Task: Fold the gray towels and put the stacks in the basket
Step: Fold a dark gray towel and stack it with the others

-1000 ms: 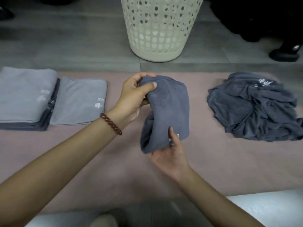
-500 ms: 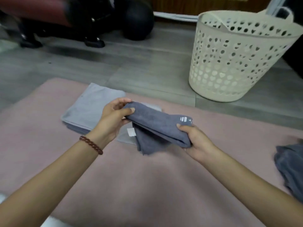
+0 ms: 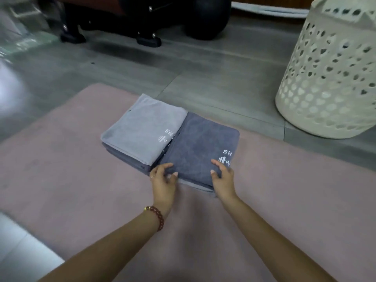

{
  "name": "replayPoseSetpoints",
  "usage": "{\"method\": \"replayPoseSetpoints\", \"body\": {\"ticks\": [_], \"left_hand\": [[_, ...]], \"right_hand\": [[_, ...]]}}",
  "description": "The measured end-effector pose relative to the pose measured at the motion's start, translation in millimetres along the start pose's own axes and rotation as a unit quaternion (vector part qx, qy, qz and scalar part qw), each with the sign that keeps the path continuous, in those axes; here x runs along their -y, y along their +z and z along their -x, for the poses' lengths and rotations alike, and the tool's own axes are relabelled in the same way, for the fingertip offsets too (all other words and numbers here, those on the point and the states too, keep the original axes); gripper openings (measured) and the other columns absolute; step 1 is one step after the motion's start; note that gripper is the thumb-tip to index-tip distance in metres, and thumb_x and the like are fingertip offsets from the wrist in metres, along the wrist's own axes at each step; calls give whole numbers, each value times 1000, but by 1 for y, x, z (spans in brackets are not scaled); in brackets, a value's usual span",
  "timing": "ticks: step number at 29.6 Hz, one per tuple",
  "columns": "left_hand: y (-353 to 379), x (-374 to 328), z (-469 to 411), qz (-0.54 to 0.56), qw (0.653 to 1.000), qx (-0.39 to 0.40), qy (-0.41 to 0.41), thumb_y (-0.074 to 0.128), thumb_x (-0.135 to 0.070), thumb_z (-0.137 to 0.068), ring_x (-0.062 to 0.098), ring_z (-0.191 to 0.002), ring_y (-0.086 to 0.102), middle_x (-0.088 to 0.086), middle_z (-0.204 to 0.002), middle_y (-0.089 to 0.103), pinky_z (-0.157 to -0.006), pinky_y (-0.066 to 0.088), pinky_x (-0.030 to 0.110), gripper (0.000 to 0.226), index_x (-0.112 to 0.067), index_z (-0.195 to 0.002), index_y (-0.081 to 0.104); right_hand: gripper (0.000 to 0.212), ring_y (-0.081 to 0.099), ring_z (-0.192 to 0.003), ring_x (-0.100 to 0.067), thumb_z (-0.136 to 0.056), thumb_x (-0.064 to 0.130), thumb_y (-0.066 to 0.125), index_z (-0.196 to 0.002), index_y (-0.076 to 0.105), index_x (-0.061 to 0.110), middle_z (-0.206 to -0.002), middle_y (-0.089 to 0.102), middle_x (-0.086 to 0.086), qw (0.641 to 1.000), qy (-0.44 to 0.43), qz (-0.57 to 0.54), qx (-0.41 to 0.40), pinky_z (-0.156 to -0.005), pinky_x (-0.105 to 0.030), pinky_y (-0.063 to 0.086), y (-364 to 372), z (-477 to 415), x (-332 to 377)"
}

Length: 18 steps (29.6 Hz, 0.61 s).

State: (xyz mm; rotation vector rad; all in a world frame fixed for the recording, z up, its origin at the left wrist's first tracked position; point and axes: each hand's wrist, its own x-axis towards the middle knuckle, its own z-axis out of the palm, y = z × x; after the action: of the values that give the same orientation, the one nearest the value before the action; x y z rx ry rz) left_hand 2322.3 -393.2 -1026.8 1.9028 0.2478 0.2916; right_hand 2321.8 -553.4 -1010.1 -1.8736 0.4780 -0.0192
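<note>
The dark gray towel (image 3: 199, 147) carries a white barbell logo and the letters RS at its near right corner. Against its left edge, the light gray towel (image 3: 142, 127) bears the same white mark. Under it spreads a dusty pink mat (image 3: 81, 180), and beyond it lies gray tiled floor (image 3: 122, 68). Off to its right stands a cream basket (image 3: 329, 88) pierced with heart-shaped holes. Just nearer than it are a reddish-brown bead bracelet (image 3: 157, 217) and a gold ring (image 3: 153, 176).

Left hand (image 3: 163, 181) and right hand (image 3: 223, 180) outstretched, fingers (image 3: 214, 173) relaxed.
</note>
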Motion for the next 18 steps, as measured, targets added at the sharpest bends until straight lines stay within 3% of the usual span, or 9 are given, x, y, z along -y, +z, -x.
{"method": "replayPoseSetpoints", "body": {"ticks": [3, 5, 7, 10, 13, 18], "left_hand": [[5, -5, -9, 78, 994, -19, -69, 62, 3, -84, 4, -81, 56, 5, -94, 62, -81, 48, 24, 18, -14, -85, 68], [6, -13, -16, 145, 979, -60, -133, 60, 6, -84, 12, -77, 58, -1, -79, 63, -84, 49, 27, 16, -9, -82, 67], [7, -16, -17, 125, 978, -92, -139, 59, 6, -85, 8, -72, 56, -2, -78, 62, -79, 49, 19, 13, -2, -87, 68], [8, -8, -13, 82, 984, -99, -123, 59, 5, -83, 12, -67, 52, 12, -85, 64, -71, 46, 19, 23, -16, -76, 66], [8, -3, -15, 72, 984, -96, -132, 58, 6, -83, 10, -60, 50, 6, -72, 61, -61, 43, 9, 28, -19, -72, 62], [6, -4, -14, 92, 975, -122, -160, 59, 6, -83, 6, -61, 50, -5, -67, 57, -60, 42, 5, 17, -9, -79, 66]], "right_hand": [[37, 40, -129, -25, -93, 4, 52, -128, 55, 14, -137, 35, -16, 1000, 8, 1, 28, -112, -25, 25, -6, -1, 0], [37, 41, -128, -24, -92, 5, 53, -129, 55, 15, -136, 35, -15, 999, 18, -3, 39, -111, -26, 28, -9, -1, 4], [40, 39, -129, -23, -92, 7, 54, -131, 53, 16, -137, 32, -14, 998, 20, 12, 53, -109, -21, 25, -9, 2, 6], [44, 37, -130, -24, -91, 7, 57, -134, 50, 16, -138, 31, -16, 998, 22, 21, 57, -109, -21, 24, -9, 6, 7], [48, 37, -131, -24, -90, 6, 59, -136, 48, 14, -139, 32, -17, 998, 20, 27, 50, -108, -20, 24, -9, 7, 5], [56, 43, -126, -28, -88, 13, 63, -140, 43, 19, -132, 30, -10, 997, 24, 37, 68, -98, -37, 46, -5, 20, -2]]}}
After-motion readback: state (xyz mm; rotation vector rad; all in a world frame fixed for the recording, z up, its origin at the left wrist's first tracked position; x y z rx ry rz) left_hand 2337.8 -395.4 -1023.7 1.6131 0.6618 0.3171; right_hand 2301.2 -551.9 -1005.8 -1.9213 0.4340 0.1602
